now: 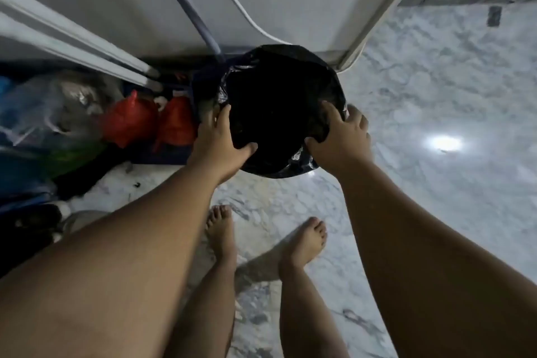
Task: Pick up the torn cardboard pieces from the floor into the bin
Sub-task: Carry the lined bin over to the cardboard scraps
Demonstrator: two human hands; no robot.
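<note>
A round bin (279, 67) lined with a black plastic bag stands on the marble floor against a white appliance. My left hand (220, 145) grips the bin's near-left rim, thumb over the inside edge. On the near-right rim my right hand (340, 136) grips the same way, thumb and forefinger inside, other fingers outside. The inside of the bin is dark and I cannot make out its contents. No cardboard pieces show on the floor in this view.
A white appliance (261, 0) with a grey hose and white cable rises behind the bin. Red bags (130, 122) and clear plastic bags are piled at the left. My bare feet (261, 241) stand on the marble floor (436, 125), which stretches to the right.
</note>
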